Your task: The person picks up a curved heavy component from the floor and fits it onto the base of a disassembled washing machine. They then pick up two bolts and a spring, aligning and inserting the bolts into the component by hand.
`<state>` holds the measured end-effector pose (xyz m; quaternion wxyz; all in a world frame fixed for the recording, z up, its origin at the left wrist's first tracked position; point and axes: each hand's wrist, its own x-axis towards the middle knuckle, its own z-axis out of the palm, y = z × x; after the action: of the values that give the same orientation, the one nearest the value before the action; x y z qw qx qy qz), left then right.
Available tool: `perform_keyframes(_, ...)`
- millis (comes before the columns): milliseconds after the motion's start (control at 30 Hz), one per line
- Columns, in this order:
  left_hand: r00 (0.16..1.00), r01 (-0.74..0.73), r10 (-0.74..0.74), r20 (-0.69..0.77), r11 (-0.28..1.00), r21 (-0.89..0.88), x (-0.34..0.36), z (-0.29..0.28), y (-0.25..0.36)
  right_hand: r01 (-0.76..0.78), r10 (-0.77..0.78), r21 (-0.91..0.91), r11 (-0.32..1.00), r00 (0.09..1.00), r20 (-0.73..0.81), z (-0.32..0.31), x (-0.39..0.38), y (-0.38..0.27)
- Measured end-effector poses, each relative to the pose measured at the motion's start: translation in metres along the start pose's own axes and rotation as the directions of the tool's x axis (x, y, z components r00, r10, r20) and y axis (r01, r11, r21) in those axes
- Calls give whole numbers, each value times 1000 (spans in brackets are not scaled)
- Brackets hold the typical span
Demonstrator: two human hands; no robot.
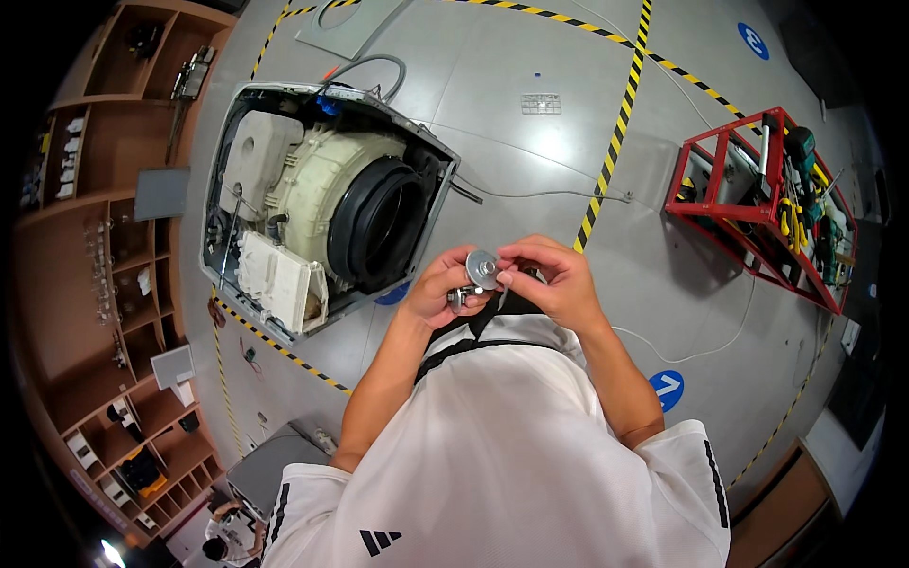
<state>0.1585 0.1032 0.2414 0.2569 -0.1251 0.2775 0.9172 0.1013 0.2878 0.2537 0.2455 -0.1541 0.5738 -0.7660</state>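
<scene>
In front of my waist, my left hand (439, 292) is closed round some small metal hardware. A large round washer (482, 269) with a bolt at its centre stands out from its fingers, and another shiny metal piece (459, 301) shows lower in the palm. My right hand (557, 282) is closed in a pinch at the washer's right edge. Its fingertips hide what they hold, if anything. Ahead and to the left lies an opened washing machine (445, 151), its pale plastic tub (317, 170) and black rubber door seal (346, 222) exposed.
A red tool cart (729, 216) with pliers and power tools stands at the right. Wooden shelves (123, 208) line the left. A grey panel (355, 38) lies beyond the machine. Cables (559, 195) cross the taped grey floor. Another person (222, 544) is at the far lower left.
</scene>
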Motion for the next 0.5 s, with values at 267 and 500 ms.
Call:
perform_keyframes(267,976,53,-18,-217,986,158,-18,-22,8,-25,58,-232,972,989,136,15,18,13)
perform_keyframes(500,886,156,-35,-463,962,226,-28,-51,16,-448,433,72,891,887,157,32,40,68)
